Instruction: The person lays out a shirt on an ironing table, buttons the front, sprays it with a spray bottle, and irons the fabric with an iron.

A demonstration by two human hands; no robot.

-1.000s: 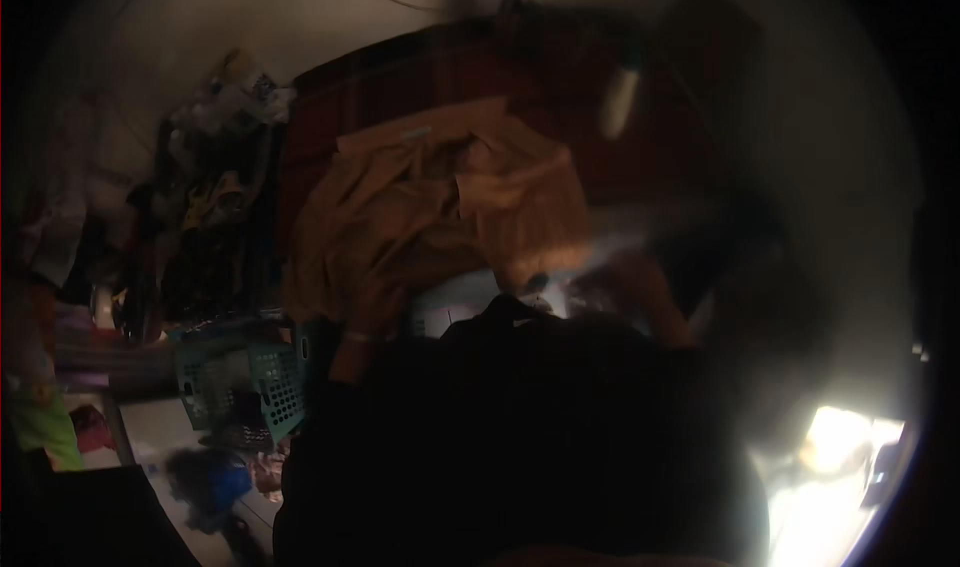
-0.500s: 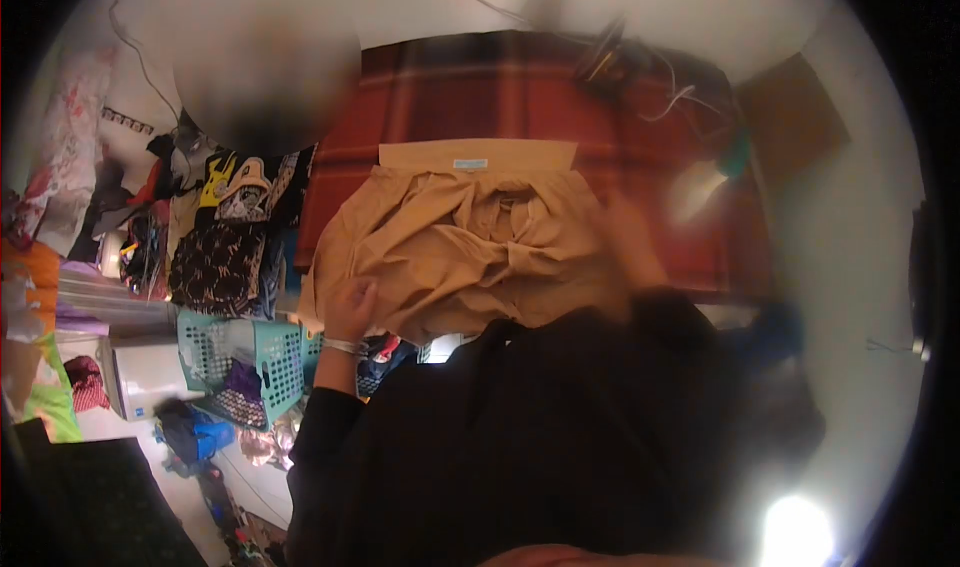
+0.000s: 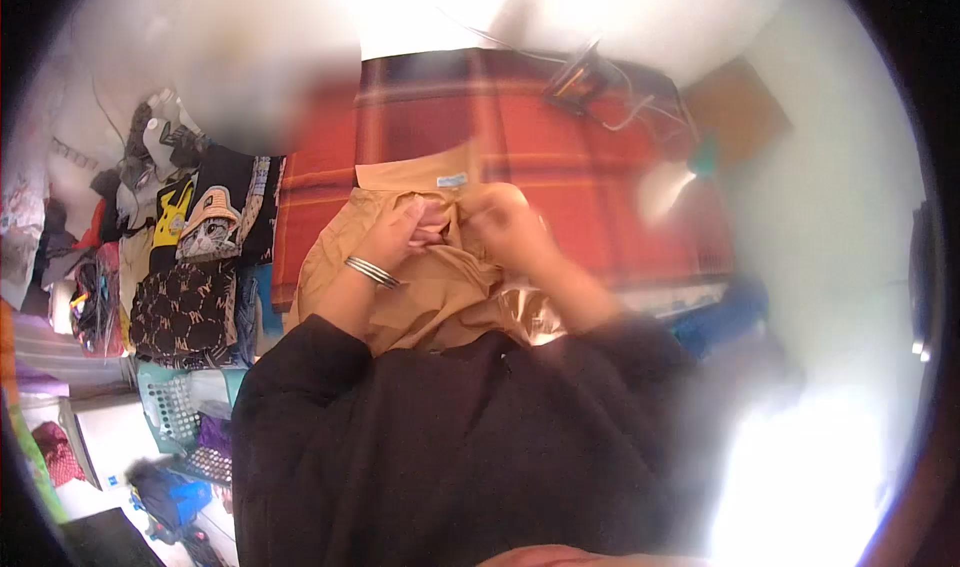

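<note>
A tan shirt (image 3: 345, 252) lies rumpled over the near edge of the cloth-covered table, its flat collar band (image 3: 390, 175) at the far side with a small pale label (image 3: 452, 181). My left hand (image 3: 412, 229), wearing bangles at the wrist, is closed on the fabric just below the collar. Close beside it, my right hand (image 3: 500, 222) is blurred by motion and pinches the shirt near the collar's right part, which bends upward. Both hands cover the fabric between them. The shirt's lower part hangs toward my body.
A red plaid cloth (image 3: 590, 187) covers the table. At its far right sits a dark iron-like object (image 3: 580, 77) with a pale cord. Folded clothes (image 3: 185, 312) are stacked at left, above a teal basket (image 3: 170, 407). A blurred teal-topped bottle (image 3: 668, 187) appears at right.
Both hands have moved inward and up from the shirt's sides to just below the collar. The collar's right part is now raised and bent. The view has also shifted.
</note>
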